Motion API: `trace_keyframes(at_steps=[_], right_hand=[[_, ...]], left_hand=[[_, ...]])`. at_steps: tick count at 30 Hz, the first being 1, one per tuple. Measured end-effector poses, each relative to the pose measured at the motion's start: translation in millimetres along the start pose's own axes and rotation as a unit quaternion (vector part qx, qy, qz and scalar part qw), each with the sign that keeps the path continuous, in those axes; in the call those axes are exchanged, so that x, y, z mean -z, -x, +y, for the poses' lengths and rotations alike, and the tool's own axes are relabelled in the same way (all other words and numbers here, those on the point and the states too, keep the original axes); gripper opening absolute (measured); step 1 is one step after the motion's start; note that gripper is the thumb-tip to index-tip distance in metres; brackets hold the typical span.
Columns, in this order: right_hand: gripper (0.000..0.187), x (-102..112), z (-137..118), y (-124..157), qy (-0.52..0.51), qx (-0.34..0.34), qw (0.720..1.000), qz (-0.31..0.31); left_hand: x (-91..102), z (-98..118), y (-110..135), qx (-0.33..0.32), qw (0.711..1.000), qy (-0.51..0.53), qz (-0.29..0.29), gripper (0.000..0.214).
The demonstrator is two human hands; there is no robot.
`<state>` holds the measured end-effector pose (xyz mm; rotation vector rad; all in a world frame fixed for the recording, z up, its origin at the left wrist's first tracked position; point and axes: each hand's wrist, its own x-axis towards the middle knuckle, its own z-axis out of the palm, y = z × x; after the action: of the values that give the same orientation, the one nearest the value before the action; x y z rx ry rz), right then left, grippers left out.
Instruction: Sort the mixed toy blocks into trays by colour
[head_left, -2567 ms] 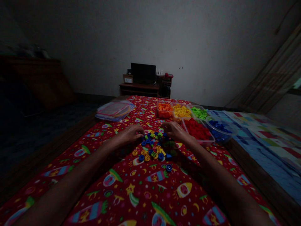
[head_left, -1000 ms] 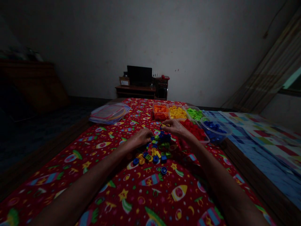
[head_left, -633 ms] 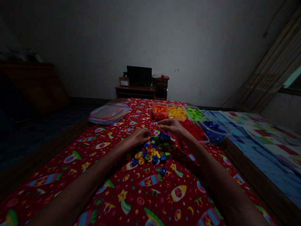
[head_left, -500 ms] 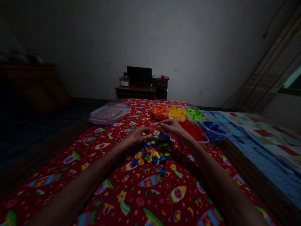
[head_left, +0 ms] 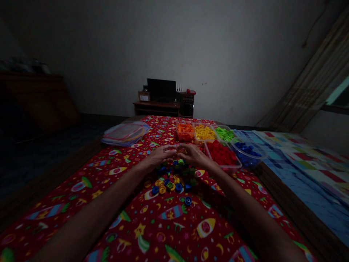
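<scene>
My left hand (head_left: 162, 155) and my right hand (head_left: 193, 154) meet fingertip to fingertip just above a loose pile of building blocks. The fingers of both are curled. A small yellowish piece shows dimly by the right fingers, but what each hand grips is too dark and small to make out. Below the hands lie yellow round blocks (head_left: 162, 189), blue blocks (head_left: 178, 187) and green blocks (head_left: 180, 162). One blue round block (head_left: 188, 201) sits apart, nearer to me. The back of the pile is partly hidden by my hands.
Beyond my right hand stand open tubs of orange blocks (head_left: 185, 129), yellow blocks (head_left: 204, 132), green blocks (head_left: 224, 134), red blocks (head_left: 221, 153) and blue blocks (head_left: 247, 149). Clear lids (head_left: 125, 133) are stacked at the left. A red patterned cloth (head_left: 131, 218) covers the table.
My hands, apart half a second ago, have come together over the back of the pile. The right hand moved left and down; the left shifted slightly. The front blocks stayed put.
</scene>
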<state>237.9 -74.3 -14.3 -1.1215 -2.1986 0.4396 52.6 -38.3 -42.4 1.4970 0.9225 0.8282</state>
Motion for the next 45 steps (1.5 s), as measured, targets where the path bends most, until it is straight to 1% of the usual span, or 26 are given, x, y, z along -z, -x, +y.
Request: trace_keyframes(at_steps=[2, 5, 7, 10, 11, 14, 16, 18, 21, 24, 27, 29, 30, 32, 34, 36, 39, 42, 45], right_hand=[[0.02, 7, 2, 0, 0.029, -0.029, 0.999, 0.008], [0.022, 28, 18, -7, 0.08, -0.054, 0.994, 0.051], [0.022, 46, 35, -20, 0.127, -0.075, 0.986, 0.078], [0.02, 76, 64, -47, 0.212, -0.125, 0.963, 0.105], [0.019, 86, 72, -57, 0.228, -0.151, 0.957, 0.102], [0.017, 107, 89, -81, 0.222, -0.229, 0.946, 0.052], [0.02, 115, 93, -89, 0.212, -0.247, 0.945, 0.033], [0.024, 117, 92, -90, 0.216, -0.242, 0.945, 0.044], [0.026, 114, 84, -82, 0.202, -0.216, 0.952, 0.083], [0.027, 106, 71, -64, 0.149, -0.179, 0.964, 0.13], [0.027, 93, 54, -46, 0.11, -0.137, 0.971, 0.165], [0.026, 80, 40, -36, 0.085, -0.104, 0.977, 0.166], [0.025, 73, 33, -32, 0.076, -0.088, 0.981, 0.157], [0.022, 56, 20, -26, 0.079, -0.057, 0.988, 0.119], [0.02, 41, 10, -22, 0.105, -0.029, 0.992, 0.07], [0.02, 31, 4, -20, 0.131, -0.017, 0.991, 0.029], [0.018, 29, -1, -15, 0.165, -0.043, 0.985, -0.018], [0.016, 29, -4, -10, 0.199, -0.063, 0.976, -0.056], [0.017, 19, -6, -5, 0.233, -0.043, 0.966, -0.104]], left_hand=[[2.9, 3, -1, -0.017, 0.999, -0.038, 0.013, 0.062], [13.1, 7, -1, -0.052, 0.994, -0.082, 0.045, 0.059], [21.3, 8, 0, -0.065, 0.993, -0.084, 0.058, 0.055], [31.2, 10, 2, -0.067, 0.992, -0.084, 0.069, 0.049], [33.4, 10, 2, -0.064, 0.991, -0.089, 0.074, 0.048], [36.9, 10, 4, -0.058, 0.99, -0.097, 0.087, 0.048], [38.1, 10, 4, -0.059, 0.99, -0.093, 0.091, 0.048], [39.8, 9, 4, -0.06, 0.99, -0.09, 0.092, 0.049], [43.9, 6, 2, -0.063, 0.99, -0.093, 0.088, 0.05], [48.9, 0, -3, -0.076, 0.989, -0.1, 0.083, 0.051], [53.7, -5, -6, -0.085, 0.984, -0.136, 0.077, 0.05], [56.2, -6, -7, -0.093, 0.977, -0.182, 0.067, 0.046], [57.1, -6, -7, -0.098, 0.971, -0.209, 0.06, 0.044], [57.8, -6, -6, -0.095, 0.959, -0.263, 0.044, 0.039], [56.7, -7, -5, -0.08, 0.95, -0.301, 0.026, 0.036], [54.5, -9, -4, -0.065, 0.945, -0.32, 0.01, 0.036], [50.7, -12, -3, -0.058, 0.939, -0.339, -0.026, 0.032], [47.7, -14, -3, -0.067, 0.929, -0.357, -0.066, 0.028], [44.9, -12, -3, -0.077, 0.912, -0.396, -0.078, 0.026]])
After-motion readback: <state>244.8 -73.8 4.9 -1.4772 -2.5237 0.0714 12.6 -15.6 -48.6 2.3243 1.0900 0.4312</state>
